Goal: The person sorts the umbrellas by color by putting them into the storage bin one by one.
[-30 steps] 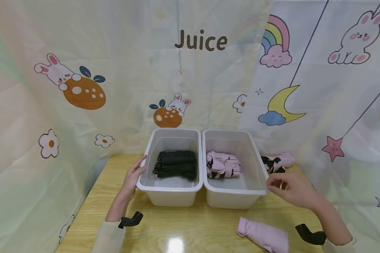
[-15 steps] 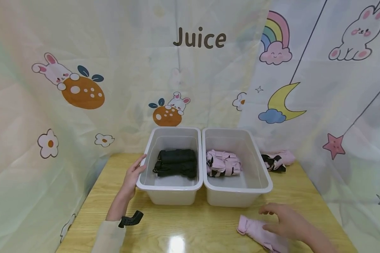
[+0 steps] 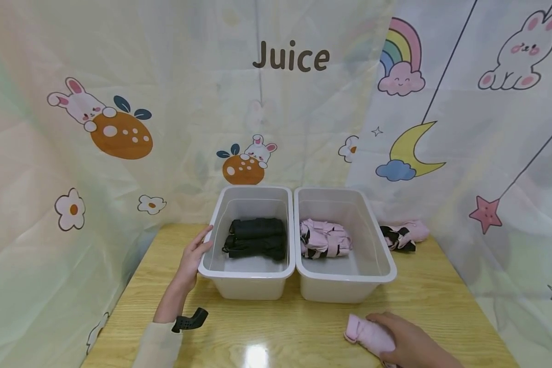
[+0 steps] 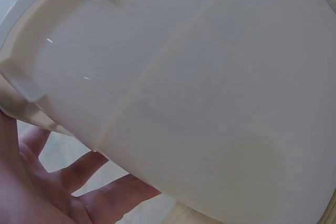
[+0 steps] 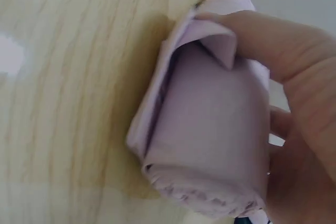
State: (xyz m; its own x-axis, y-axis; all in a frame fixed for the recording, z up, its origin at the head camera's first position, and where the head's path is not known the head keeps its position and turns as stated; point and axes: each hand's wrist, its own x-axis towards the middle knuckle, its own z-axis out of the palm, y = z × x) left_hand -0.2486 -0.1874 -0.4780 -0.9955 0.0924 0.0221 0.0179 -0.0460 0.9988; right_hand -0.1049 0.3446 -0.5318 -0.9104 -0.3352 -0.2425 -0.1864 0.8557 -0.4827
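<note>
Left hand (image 3: 190, 258) and right hand (image 3: 409, 340) are both occupied: the left lies with fingers extended against the outer left side of the left bin (image 3: 246, 287), near its rim, while the right grips a pink roll (image 3: 370, 335). A black wrist mount (image 3: 190, 321) sits at the left cuff. Inside the left bin lie two black bundles (image 3: 257, 240), side by side. Just beside it stands the right bin (image 3: 340, 291), with pink fabric patched in black (image 3: 326, 239) towards its left wall. Nearer the person, the pink roll lies slantwise on the wooden table (image 3: 239, 332) (a loose flap rises by the thumb in the right wrist view). Farthest right, a pink-and-black bundle (image 3: 407, 235) rests behind, beside the right bin.
</note>
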